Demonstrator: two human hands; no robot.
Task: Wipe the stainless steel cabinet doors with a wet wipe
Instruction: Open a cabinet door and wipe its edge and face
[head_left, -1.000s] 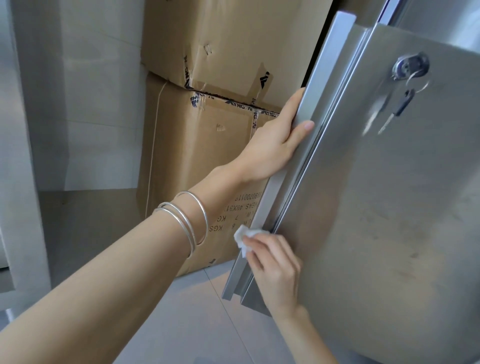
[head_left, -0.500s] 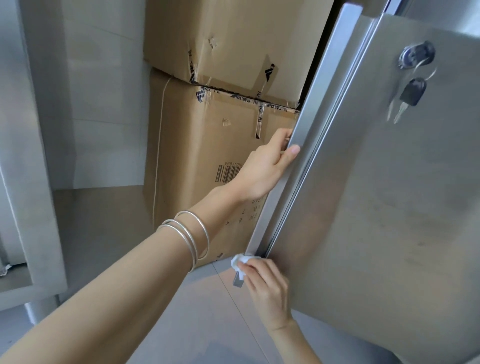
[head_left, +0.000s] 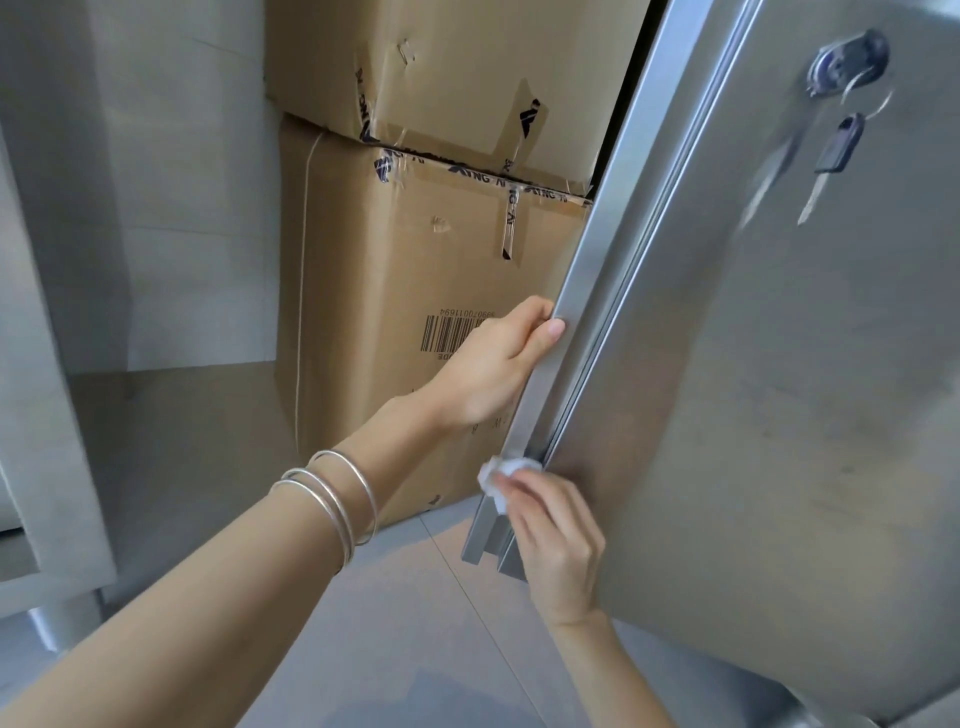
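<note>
My left hand (head_left: 493, 364) grips the cabinet door (head_left: 779, 389) by its edge, my right hand (head_left: 550, 540) pinches the wet wipe (head_left: 498, 475) against the lower edge channel; the broad face looks smudged, so most wiping remains, I'd say

This looks like a back-of-house storage spot in a commercial kitchen or a shop; which of the two cannot be told. A stainless steel cabinet door (head_left: 779, 389) fills one to four o'clock, with a lock (head_left: 847, 60) and hanging keys (head_left: 836, 150) at one o'clock. Around twelve o'clock an upper carton (head_left: 457, 62) sits on a taped lower carton (head_left: 395, 270) bearing a barcode (head_left: 449, 332). Another steel unit (head_left: 47, 441) stands at nine o'clock, and grey floor tiles (head_left: 415, 623) lie at six.
</note>
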